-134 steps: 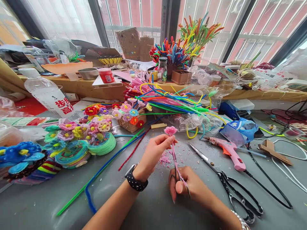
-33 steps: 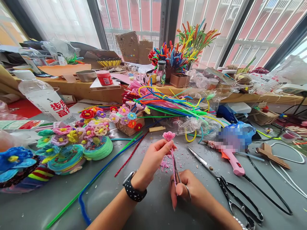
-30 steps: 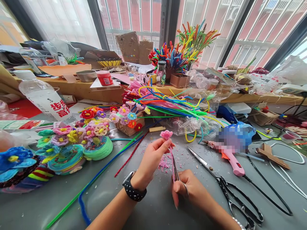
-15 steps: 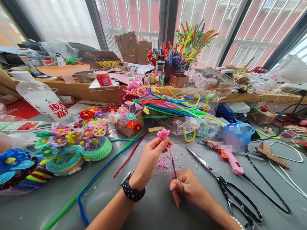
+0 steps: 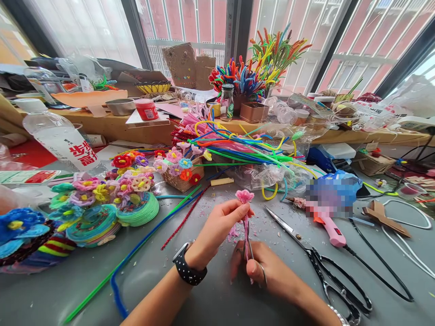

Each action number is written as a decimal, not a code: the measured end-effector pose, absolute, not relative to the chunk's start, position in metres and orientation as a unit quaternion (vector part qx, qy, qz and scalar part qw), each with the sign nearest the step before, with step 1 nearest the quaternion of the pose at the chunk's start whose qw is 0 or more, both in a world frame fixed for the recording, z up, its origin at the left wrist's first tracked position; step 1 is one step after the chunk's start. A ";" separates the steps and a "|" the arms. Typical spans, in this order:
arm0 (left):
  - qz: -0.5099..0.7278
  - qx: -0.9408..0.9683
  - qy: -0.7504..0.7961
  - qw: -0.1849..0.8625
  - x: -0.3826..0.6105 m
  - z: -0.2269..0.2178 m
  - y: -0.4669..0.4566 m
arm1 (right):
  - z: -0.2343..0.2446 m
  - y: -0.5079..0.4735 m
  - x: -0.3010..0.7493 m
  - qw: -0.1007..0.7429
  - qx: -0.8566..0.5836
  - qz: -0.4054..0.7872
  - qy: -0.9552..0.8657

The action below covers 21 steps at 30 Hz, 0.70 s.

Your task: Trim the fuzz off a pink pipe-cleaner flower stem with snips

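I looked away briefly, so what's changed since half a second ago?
The left hand has moved the pink flower slightly right; in the right hand, the small scissors look more open. Neither hand let go. The large scissors and glue gun stayed put.

Grey tabletop (image 5: 217, 301), large scissors (image 5: 303, 243), pink glue gun (image 5: 333, 229)

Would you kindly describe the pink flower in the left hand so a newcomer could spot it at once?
Over the grey table, find the left hand, its wrist in a white-dotted black watch strap. The pink flower stands above its grip; unlike the flowers bunched in the woven basket, it is held singly.
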<state>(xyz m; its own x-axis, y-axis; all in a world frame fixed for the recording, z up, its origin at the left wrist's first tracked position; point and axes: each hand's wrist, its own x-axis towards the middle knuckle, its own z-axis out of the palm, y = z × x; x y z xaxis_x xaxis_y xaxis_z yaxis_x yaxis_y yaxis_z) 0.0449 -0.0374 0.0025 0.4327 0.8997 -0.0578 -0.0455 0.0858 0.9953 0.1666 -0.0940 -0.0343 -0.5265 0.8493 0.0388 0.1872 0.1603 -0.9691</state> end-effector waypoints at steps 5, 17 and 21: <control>0.368 0.563 0.388 0.630 0.045 0.003 -0.037 | -0.040 -0.093 0.166 0.326 -0.386 0.519 -0.689; 0.365 0.587 0.402 0.601 0.044 0.002 -0.035 | -0.043 -0.089 0.168 0.333 -0.484 0.447 -0.674; 0.327 0.632 0.398 0.579 0.041 0.001 -0.032 | -0.041 -0.089 0.173 0.349 -0.517 0.422 -0.658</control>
